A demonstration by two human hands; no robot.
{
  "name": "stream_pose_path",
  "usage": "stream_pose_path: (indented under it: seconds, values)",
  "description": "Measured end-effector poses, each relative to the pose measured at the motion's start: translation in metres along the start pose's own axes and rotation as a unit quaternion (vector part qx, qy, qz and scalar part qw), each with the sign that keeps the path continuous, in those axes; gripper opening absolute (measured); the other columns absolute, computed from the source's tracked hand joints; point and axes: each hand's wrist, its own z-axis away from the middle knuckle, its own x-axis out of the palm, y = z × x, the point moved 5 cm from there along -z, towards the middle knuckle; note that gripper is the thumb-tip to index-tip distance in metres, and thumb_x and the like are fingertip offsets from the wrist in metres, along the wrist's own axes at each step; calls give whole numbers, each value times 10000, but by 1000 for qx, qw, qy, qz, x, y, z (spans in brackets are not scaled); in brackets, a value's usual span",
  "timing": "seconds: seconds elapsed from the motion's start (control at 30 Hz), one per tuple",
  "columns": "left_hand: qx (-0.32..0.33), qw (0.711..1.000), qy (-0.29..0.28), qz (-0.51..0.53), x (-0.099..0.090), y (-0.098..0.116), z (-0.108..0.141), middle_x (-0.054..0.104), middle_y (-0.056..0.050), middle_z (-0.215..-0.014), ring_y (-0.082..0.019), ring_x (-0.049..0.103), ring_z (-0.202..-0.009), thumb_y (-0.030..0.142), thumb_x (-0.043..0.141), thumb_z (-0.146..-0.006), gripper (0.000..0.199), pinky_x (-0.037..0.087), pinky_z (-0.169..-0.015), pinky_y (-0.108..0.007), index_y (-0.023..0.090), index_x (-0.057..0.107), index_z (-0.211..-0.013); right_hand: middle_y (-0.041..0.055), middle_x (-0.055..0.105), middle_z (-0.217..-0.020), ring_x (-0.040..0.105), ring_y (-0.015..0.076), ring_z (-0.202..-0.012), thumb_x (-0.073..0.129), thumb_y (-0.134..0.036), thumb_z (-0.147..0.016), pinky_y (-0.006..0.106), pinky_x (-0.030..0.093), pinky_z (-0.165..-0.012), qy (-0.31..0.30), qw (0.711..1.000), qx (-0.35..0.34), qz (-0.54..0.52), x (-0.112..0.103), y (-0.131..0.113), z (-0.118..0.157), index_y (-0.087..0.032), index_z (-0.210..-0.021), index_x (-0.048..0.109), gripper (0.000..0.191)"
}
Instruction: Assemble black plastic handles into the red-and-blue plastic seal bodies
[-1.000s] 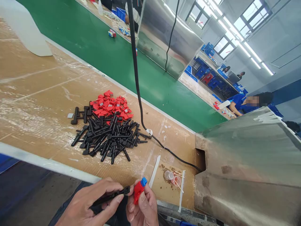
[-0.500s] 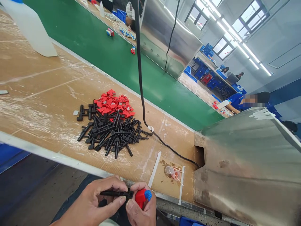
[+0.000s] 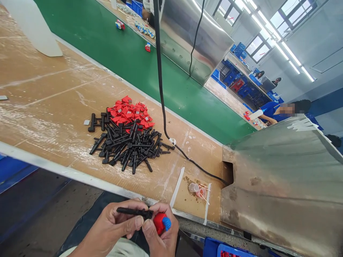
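Note:
My left hand (image 3: 118, 223) is closed, pinching a black stick-shaped plastic part (image 3: 134, 212) between thumb and fingers. In my right hand (image 3: 163, 232), also closed, sits a small red and blue plastic piece (image 3: 160, 223), its blue end facing outward. The square end of the black part meets my right thumb and fingertips, beside the red piece; whether the two parts are joined I cannot tell. Both hands are just in front of the bench edge. Beyond them lie a pile of black stick-shaped parts (image 3: 131, 146) and a heap of red plastic pieces (image 3: 131, 112).
A black cable (image 3: 160, 78) hangs down and crosses the bench (image 3: 66, 117). Small clear cups (image 3: 200, 192) with sticks stand at right, near a metal panel (image 3: 273, 185). Behind runs a green belt (image 3: 187, 103) carrying small red pieces. A white bottle (image 3: 40, 32) stands far left.
The black part's free end has tilted up slightly, and the red and blue piece has turned a little in my right hand. My view has shifted slightly, showing more of a blue bin below.

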Motion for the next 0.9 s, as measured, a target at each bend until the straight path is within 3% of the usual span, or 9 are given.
stream_pose_path:
  seconds: [0.13, 0.3, 0.4, 0.5, 0.8, 0.9]
  values:
    - [-22, 999, -1, 41, -3, -10, -3, 790, -38, -712, -134, 581, -508, 666, 1028, -593, 434, 534, -478, -227, 276, 920, -751, -36, 600, -731, 468, 151, -654, 948, -733, -733, 286, 418, -628, -24, 999, 22, -32, 3, 2, -2, -242, -921, 762, 559]
    - [63, 997, 32, -13, -14, 1, 4, 816, -39, -857, -158, 637, -600, 556, 1001, -722, 292, 597, -558, -240, 294, 921, -821, -8, 683, -877, 479, 105, -635, 1014, -650, -676, 232, 423, -599, -90, 985, 50, -137, 1, 7, -7, -233, -1124, 788, 653]
    - [119, 992, 14, -39, -18, 4, 7, 786, -30, -813, -166, 648, -616, 499, 969, -792, 198, 601, -569, -238, 317, 915, -845, 14, 712, -929, 371, 40, -490, 962, -647, -749, 195, 260, -437, -166, 953, 100, -233, 4, 8, -9, -231, -1157, 818, 601]
    - [119, 992, 24, -46, -23, 1, 7, 780, -28, -802, -170, 660, -611, 495, 978, -780, 188, 612, -572, -244, 329, 916, -844, 54, 726, -905, 409, 51, -475, 869, -715, -824, 198, 227, -405, -212, 923, 155, -281, 9, 3, -10, -195, -1156, 851, 617]
    - [82, 992, 98, -16, -22, 9, 5, 786, -40, -704, -184, 659, -522, 642, 1047, -546, 389, 618, -501, -262, 311, 903, -688, 24, 662, -767, 274, 56, -487, 908, -565, -800, 206, 129, -391, -186, 893, 229, -339, 8, 8, -13, -121, -1004, 856, 491]
    - [87, 991, 100, -22, -25, 5, 5, 789, -40, -725, -199, 675, -543, 624, 1041, -579, 376, 626, -510, -272, 300, 905, -712, 13, 667, -776, 273, 67, -510, 921, -510, -784, 194, 136, -403, -188, 877, 248, -366, 8, 11, -13, -146, -954, 822, 413]
